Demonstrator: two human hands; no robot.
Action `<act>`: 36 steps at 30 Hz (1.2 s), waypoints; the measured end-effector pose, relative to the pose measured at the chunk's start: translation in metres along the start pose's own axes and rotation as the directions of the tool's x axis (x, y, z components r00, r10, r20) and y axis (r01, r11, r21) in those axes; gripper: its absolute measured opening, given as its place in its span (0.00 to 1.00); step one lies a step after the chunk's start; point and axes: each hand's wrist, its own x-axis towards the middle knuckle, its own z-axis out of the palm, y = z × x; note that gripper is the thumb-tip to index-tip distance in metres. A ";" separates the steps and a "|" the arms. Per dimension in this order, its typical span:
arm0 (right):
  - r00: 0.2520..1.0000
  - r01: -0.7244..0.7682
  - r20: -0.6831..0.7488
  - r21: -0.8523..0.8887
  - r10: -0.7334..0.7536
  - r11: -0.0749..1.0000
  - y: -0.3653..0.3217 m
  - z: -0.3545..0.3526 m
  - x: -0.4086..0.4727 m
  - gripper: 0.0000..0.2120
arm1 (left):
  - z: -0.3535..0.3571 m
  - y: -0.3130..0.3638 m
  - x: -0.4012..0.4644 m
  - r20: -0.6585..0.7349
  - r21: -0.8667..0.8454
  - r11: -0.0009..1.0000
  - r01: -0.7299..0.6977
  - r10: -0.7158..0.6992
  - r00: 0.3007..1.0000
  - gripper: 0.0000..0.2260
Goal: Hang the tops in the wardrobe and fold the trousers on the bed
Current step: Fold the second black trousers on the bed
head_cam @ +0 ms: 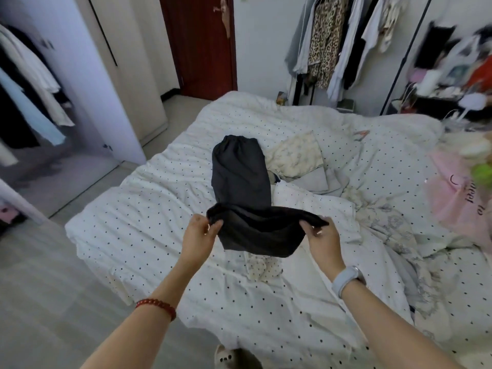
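Dark trousers [241, 177] of soft, matte fabric lie lengthwise across a bed [149, 209] covered in crinkled white sheeting with black dots. The left hand [198, 233] and right hand [320, 237] each pinch a corner of the near end between curled fingers, lifting it clear of the bed into a sagging fold. Cream patterned garments [295, 155] lie rumpled beside the trousers.

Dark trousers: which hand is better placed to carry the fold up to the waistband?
Neither alone. The left hand and right hand each pinch a corner of the dark trousers, whose waistband lies flat on the bed, so both would likely move forward together.
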 end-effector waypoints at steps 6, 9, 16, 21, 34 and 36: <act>0.945 0.223 -0.146 -0.364 -0.292 0.904 -0.052 0.052 0.106 0.09 | -0.009 0.038 0.110 -0.182 -0.018 1.000 -0.013 0.009 0.983 0.14; 0.957 0.136 -0.152 -0.513 -0.246 0.848 -0.066 0.081 0.165 0.13 | -0.014 0.035 0.174 -0.181 0.048 0.999 0.010 -0.002 0.983 0.15; 0.980 0.022 -0.154 -0.545 -0.126 0.838 -0.078 0.163 0.301 0.17 | -0.006 0.004 0.331 -0.148 0.042 0.997 0.063 -0.057 0.987 0.11; 0.990 -0.030 -0.133 -0.553 -0.053 0.832 -0.063 0.201 0.377 0.19 | 0.013 -0.012 0.416 -0.136 0.022 0.996 0.083 -0.079 0.988 0.09; 0.989 -0.137 -0.113 -0.439 0.097 0.888 0.034 0.283 0.524 0.15 | 0.103 -0.084 0.568 -0.048 0.182 0.969 0.169 -0.163 0.985 0.13; 0.987 -0.157 -0.104 -0.413 0.125 0.897 0.053 0.296 0.543 0.15 | 0.120 -0.100 0.588 -0.047 0.219 0.957 0.188 -0.182 0.982 0.13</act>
